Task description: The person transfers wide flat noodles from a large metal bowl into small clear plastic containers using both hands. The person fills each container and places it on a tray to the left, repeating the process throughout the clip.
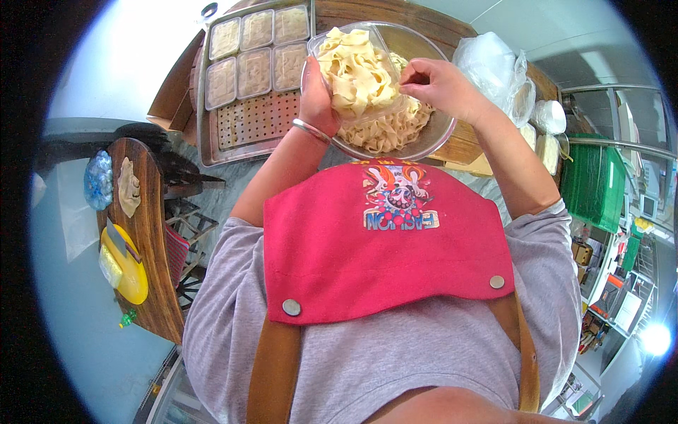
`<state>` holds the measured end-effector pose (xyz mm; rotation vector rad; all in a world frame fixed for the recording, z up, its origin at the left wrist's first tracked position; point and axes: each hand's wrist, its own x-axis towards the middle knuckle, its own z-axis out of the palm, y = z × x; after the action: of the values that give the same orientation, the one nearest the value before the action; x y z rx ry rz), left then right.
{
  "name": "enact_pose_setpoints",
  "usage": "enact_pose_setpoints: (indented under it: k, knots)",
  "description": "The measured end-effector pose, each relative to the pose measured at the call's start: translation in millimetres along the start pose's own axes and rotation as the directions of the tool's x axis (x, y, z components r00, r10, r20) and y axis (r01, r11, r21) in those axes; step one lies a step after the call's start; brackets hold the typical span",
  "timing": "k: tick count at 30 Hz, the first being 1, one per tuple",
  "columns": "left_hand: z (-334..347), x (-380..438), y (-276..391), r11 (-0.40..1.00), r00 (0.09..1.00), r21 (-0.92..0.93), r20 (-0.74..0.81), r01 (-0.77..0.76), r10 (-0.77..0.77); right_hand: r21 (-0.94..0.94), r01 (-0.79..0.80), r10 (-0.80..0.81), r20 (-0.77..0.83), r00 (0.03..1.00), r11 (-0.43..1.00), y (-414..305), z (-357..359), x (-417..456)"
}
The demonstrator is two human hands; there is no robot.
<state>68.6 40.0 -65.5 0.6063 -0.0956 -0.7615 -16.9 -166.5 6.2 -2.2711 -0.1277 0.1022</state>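
My left hand (319,98) grips a clear plastic container (382,40) by its left side, tilted above a large round bowl (442,114). Wide, pale yellow noodles (357,71) are heaped in the container. At its right rim is my right hand (442,87), fingers curled together and fingertips against the noodles' edge; whether they pinch a strand is unclear. More flat noodles (389,130), browner in tone, lie in the bowl below, partly covered by the container. To the left, a metal tray (206,151) with a perforated base (259,119) carries several filled rectangular plastic containers (254,71) in two rows.
Clear plastic bags (490,66) lie right of the bowl, near white tubs (548,116) and a green crate (590,183). On a wooden table (151,233) at left are a knife (119,238), a yellow board (135,281), a dough piece (128,185) and a blue bag (98,180).
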Motion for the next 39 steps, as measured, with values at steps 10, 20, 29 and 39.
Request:
enact_pose_setpoints:
  k: [10, 20, 29, 39]
  knots:
    - [1, 2, -4, 0.998, 0.999, -0.041, 0.024, 0.049, -0.048, -0.458, 0.234, -0.232, 0.063, 0.971, 0.858, -17, 5, 3]
    - [3, -3, -5, 0.996, 0.996, -0.023, -0.001, 0.087, -0.087, -0.053, 0.014, -0.028, -0.262, 0.965, 0.998, 10, -12, -22]
    - [7, -26, -1, 0.99, 0.988, 0.003, -0.061, 0.14, -0.139, 0.366, -0.577, 0.45, -0.893, 0.002, 0.73, 270, -97, -94]
    - [8, -58, 23, 0.996, 0.986, 0.038, -0.144, 0.086, -0.08, -0.186, -0.861, 0.758, -0.412, 0.506, 0.474, 325, -86, -102]
